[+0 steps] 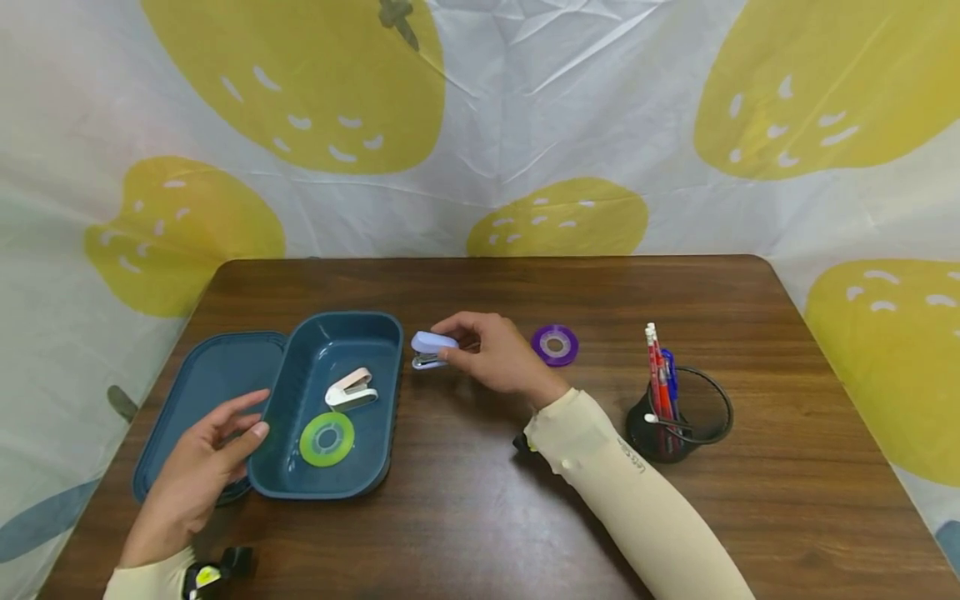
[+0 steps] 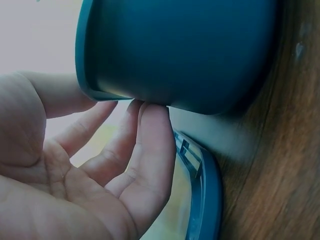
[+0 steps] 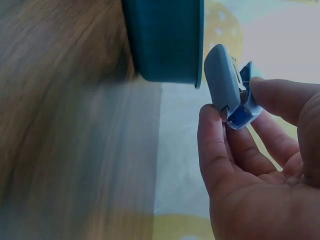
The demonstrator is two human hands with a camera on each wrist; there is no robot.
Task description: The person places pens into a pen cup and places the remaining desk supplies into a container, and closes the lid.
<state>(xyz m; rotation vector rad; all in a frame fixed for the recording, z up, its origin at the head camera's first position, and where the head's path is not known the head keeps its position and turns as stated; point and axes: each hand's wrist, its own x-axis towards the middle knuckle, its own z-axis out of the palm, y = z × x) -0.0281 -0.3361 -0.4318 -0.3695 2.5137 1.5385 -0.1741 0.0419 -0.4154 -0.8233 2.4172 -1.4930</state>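
My right hand (image 1: 491, 354) pinches a small lavender stapler (image 1: 433, 348) between thumb and fingers, just right of a blue-grey plastic box (image 1: 395, 392). In the right wrist view the stapler (image 3: 225, 82) hangs beside the box's wall (image 3: 167, 45), apart from it. My left hand (image 1: 202, 462) rests its fingertips against the box's left side, the fingers fairly straight; the left wrist view shows them at the box's outer wall (image 2: 185, 55) below the rim. Inside the box lie a white and pale pink stapler (image 1: 351, 390) and a green tape roll (image 1: 327, 439).
A blue-grey lid (image 1: 206, 375) lies left of the box, partly under its edge. A purple tape roll (image 1: 555, 345) is on the wooden table (image 1: 480, 517) beyond my right wrist. To the right stands a black mesh pen holder (image 1: 652, 437) with several pens and pencils (image 1: 660, 379).
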